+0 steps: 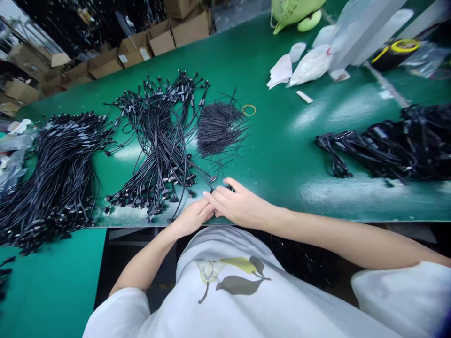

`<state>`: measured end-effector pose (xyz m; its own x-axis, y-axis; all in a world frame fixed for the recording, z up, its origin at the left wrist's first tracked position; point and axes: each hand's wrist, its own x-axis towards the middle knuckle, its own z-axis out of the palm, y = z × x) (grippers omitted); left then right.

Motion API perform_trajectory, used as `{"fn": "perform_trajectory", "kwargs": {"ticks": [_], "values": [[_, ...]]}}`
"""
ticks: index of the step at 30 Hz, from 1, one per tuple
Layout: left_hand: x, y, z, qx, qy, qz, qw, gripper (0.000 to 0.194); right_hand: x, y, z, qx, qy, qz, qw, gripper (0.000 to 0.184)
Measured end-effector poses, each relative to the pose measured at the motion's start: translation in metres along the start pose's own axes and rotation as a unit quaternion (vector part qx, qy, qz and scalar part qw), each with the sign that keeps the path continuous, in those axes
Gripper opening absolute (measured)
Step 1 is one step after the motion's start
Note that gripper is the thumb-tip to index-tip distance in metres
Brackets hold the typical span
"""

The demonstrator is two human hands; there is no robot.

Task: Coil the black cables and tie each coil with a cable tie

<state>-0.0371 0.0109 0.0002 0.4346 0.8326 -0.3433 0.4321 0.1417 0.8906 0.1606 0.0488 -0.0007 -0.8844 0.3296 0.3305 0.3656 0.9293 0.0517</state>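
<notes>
Both hands meet at the near edge of the green table [275, 155]. My right hand [239, 204] has its fingers curled over a small black cable end [229, 188] that peeks out past the fingertips. My left hand [192, 218] is closed, with its fingertips touching the right hand's fingers; what it pinches is hidden. Just beyond the hands lies a spread pile of black cables with connectors [162, 136]. Beside that pile is a bundle of thin black ties [218, 126].
A large heap of black cables [56, 178] lies at the left. Another tangled heap [398, 143] is at the right. A yellow rubber band [248, 110], plastic bags [313, 63], a green basket [292, 9] and cardboard boxes [162, 40] sit farther back.
</notes>
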Motion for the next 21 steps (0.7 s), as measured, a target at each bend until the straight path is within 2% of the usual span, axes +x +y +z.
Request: {"fn": "perform_trajectory", "kwargs": {"ticks": [3, 5, 9, 14, 16, 19, 21], "values": [[-0.005, 0.002, 0.001, 0.007, -0.035, -0.02, 0.999, 0.031, -0.006, 0.001, 0.01, -0.021, -0.026, -0.017, 0.999, 0.026], [-0.008, 0.003, 0.002, 0.017, -0.035, -0.028, 0.999, 0.026, -0.009, 0.004, 0.015, -0.01, -0.028, -0.035, 0.999, 0.02], [-0.009, 0.004, 0.005, 0.055, -0.028, -0.031, 0.998, 0.02, -0.013, 0.006, 0.017, -0.005, -0.021, -0.033, 0.999, 0.022], [-0.002, 0.004, 0.009, 0.052, -0.03, -0.021, 0.998, 0.024, -0.015, 0.009, 0.016, 0.012, 0.004, -0.045, 0.999, 0.015], [0.003, 0.004, 0.011, 0.102, -0.008, -0.003, 0.995, 0.025, -0.016, 0.013, 0.017, 0.021, 0.003, -0.054, 0.998, 0.015], [0.009, 0.006, 0.015, 0.226, 0.026, 0.028, 0.973, 0.024, -0.016, 0.019, 0.021, 0.007, -0.012, -0.048, 0.999, 0.017], [0.012, 0.007, 0.017, 0.254, 0.028, 0.029, 0.966, 0.024, -0.015, 0.02, 0.023, 0.001, -0.024, -0.032, 0.999, 0.019]]}}
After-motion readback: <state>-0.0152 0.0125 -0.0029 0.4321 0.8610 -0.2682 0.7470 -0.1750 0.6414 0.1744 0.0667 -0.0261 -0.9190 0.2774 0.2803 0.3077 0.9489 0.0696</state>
